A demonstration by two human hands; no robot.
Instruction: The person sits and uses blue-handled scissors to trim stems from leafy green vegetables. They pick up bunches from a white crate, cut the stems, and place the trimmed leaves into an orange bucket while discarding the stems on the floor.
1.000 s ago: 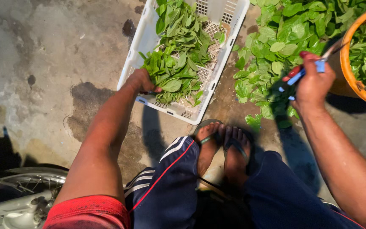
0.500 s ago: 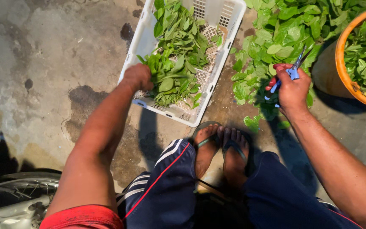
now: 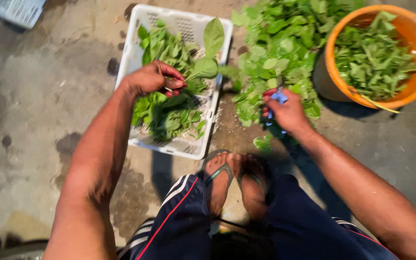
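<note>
Leaves (image 3: 208, 53) on a stalk are pinched in the left hand (image 3: 151, 78) over the part-filled white crate (image 3: 132, 58); blue-handled scissors (image 3: 278, 96) are gripped in the right hand (image 3: 289, 114). A large loose pile (image 3: 285, 43) seems left to be cut

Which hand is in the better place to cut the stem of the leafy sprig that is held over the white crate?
Right. The right hand holds the blue-handled scissors at the loose greens pile, beside the white crate. The left hand is occupied, pinching the leafy sprig.
</note>
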